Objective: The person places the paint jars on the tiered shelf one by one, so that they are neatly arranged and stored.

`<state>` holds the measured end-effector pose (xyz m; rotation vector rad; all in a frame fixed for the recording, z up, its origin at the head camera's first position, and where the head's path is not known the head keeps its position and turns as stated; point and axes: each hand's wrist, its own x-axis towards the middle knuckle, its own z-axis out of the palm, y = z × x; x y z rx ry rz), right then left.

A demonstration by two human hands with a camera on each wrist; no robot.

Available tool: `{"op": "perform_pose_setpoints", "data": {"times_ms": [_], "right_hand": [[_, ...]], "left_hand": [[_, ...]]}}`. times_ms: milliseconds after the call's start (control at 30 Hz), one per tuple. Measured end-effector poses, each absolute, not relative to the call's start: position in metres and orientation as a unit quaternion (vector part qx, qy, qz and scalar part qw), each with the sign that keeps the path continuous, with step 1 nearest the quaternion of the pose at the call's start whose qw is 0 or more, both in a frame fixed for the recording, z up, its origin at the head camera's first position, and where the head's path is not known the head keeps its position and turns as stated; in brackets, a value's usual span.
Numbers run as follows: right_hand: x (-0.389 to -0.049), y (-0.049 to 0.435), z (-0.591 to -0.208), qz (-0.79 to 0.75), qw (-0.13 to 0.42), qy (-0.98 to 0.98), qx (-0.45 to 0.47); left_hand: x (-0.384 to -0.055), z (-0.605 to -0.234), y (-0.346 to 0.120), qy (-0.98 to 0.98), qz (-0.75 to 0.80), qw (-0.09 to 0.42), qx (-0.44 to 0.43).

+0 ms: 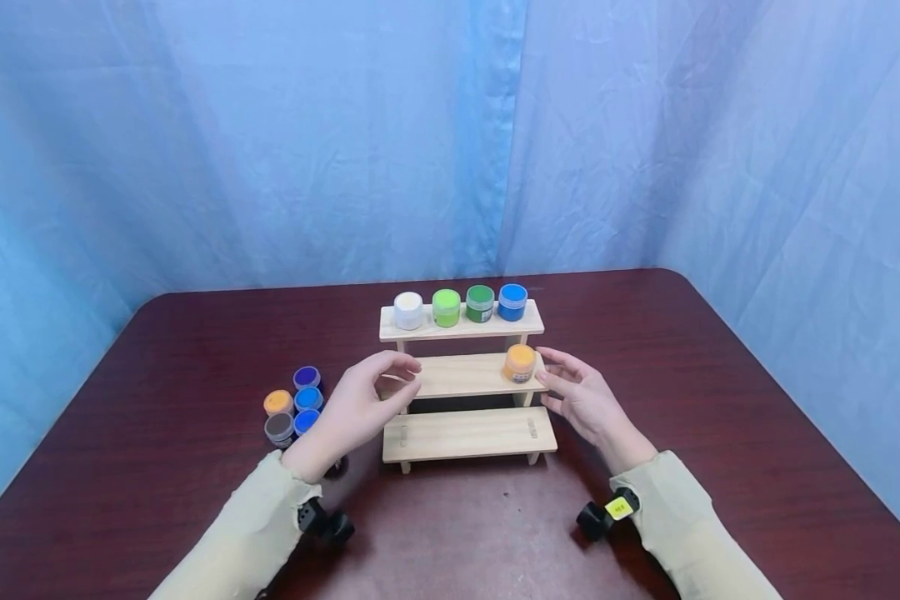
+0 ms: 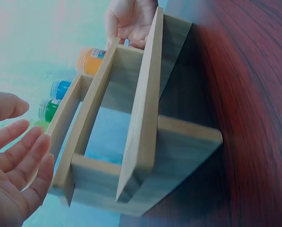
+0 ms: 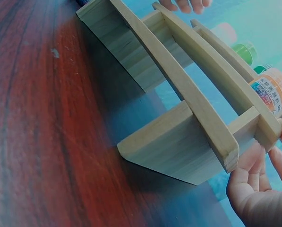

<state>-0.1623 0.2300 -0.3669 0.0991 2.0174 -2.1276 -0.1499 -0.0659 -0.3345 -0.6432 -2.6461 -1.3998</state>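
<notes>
Head view: your hands flank the 3-step wooden rack (image 1: pixel 465 433) at mid-table.
L hand (image 1: pixel 360 408) sits at the rack's left end by the middle step, fingers loosely curved, holding nothing; R hand (image 1: pixel 581 396) fingers relaxed, tips touching the middle step's right end, just beside the orange jar (image 1: pixel 520 363). Top step: white, lime, green, blue jars (image 1: pixel 460 306). Loose jars (image 1: pixel 294 407) on table (image 1: pixel 720 375), left of the rack.
</notes>
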Motion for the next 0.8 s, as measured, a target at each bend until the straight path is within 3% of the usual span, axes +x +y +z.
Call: {"op": "perform_pose_setpoints", "data": {"times_ms": [533, 800], "right_hand": [[-0.161, 0.229, -0.366, -0.726, 0.102, 0.679, 0.031], [-0.162, 0.230, -0.367, -0.721, 0.101, 0.685, 0.028]], "left_hand": [[-0.140, -0.337, -0.098, -0.885, -0.405, 0.087, -0.211], [-0.134, -0.344, -0.117, -0.887, -0.408, 0.083, -0.199]]}}
